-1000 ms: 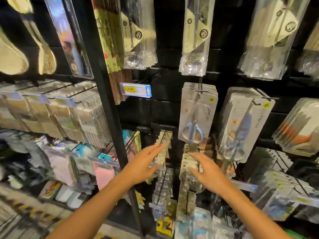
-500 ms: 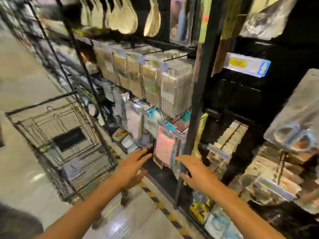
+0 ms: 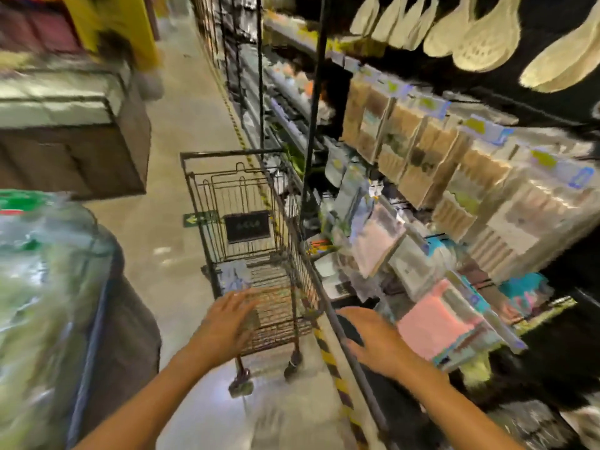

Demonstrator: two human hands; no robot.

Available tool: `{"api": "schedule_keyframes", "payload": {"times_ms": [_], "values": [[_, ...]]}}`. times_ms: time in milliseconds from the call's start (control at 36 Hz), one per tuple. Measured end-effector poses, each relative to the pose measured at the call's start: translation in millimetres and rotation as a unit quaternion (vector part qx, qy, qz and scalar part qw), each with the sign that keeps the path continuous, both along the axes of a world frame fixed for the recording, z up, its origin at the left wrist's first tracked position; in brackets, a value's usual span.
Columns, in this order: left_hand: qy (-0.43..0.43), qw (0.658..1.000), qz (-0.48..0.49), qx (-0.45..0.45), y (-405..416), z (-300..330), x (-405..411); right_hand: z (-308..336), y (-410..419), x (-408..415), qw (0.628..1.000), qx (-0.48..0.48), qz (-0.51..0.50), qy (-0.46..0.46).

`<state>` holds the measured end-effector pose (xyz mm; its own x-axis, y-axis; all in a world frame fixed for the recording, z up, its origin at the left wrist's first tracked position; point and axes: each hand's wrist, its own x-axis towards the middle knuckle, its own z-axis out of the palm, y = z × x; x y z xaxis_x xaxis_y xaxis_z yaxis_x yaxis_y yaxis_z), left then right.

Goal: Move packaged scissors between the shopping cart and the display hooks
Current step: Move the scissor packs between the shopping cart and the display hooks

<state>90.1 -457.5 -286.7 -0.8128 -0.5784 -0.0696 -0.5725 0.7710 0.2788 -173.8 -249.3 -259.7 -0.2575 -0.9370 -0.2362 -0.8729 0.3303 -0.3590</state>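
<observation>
Plainly the step in hand is the reach toward the dark wire shopping cart [image 3: 246, 228], which stands in the aisle just beside the black shelving of hanging goods [image 3: 454, 177]. Both hands are empty and spread, fingers straight: the left hand [image 3: 227, 323] hovers over the near end of the cart's basket, the right hand [image 3: 378, 341] over the cart's right rim, close to the shelf edge. The two are apart and neither touches anything that I can make out.

On the basket floor, toward its left side, lies a flat pale packet with a bluish shape inside [image 3: 234, 277], in all likelihood the packaged scissors, though blur hides the detail. It lies flat, its long axis running roughly away from the viewer along the cart's length; which end holds the handles I cannot tell.

The next move, as I judge it, calls for the left hand to dip into the basket and pinch the packet by an edge, clear of the wire.
</observation>
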Motion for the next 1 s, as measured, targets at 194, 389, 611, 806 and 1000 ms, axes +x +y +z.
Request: {"api": "schedule_keyframes", "payload": {"times_ms": [194, 389, 611, 806, 1000], "values": [[-0.05, 0.996, 0.076, 0.022, -51, -30, 48, -34, -81, 11, 0.998, 0.034, 0.055, -0.009], [-0.106, 0.987, 0.108, 0.051, -85, -60, 41, -73, -137, -14, 0.994, 0.068, 0.083, -0.017], [-0.123, 0.98, 0.138, 0.073, -123, -69, -21, -107, -220, -70, 0.989, 0.085, 0.117, -0.039], [-0.138, 0.97, 0.179, 0.094, -155, -76, -87, -119, -285, -117, 0.98, 0.107, 0.161, -0.041], [-0.159, 0.96, 0.197, 0.122, -190, -113, -124, -136, -342, -140, 0.969, 0.153, 0.193, -0.033]]}}
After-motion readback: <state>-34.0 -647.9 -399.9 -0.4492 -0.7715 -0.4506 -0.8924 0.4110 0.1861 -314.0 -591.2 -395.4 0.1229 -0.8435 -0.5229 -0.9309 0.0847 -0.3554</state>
